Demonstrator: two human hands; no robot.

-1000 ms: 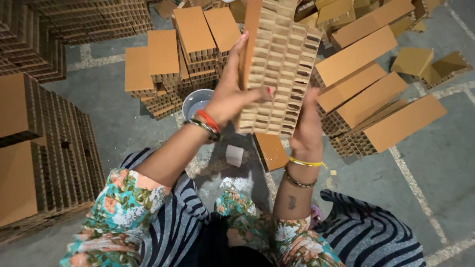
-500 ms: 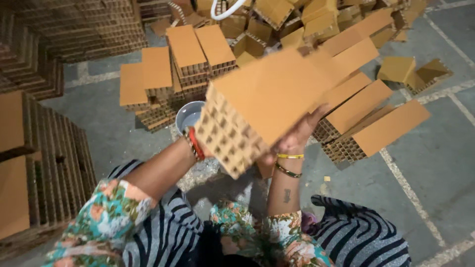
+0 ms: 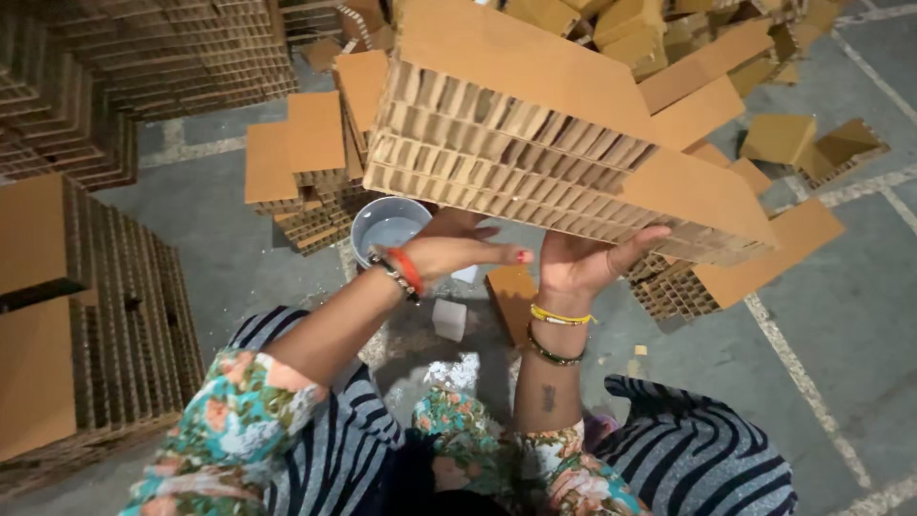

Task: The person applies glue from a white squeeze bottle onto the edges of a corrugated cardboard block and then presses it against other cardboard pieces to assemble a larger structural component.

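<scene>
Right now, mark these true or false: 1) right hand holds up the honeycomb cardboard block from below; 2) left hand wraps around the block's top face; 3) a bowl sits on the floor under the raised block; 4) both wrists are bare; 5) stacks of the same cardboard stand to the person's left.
1) True: the right hand props the honeycomb cardboard block from its underside.
2) False: the left hand lies flat below the block's near edge, fingers stretched toward the right hand.
3) True: a pale bowl sits on the grey floor.
4) False: both wrists wear bangles.
5) True: tall cardboard stacks stand at the left.
</scene>
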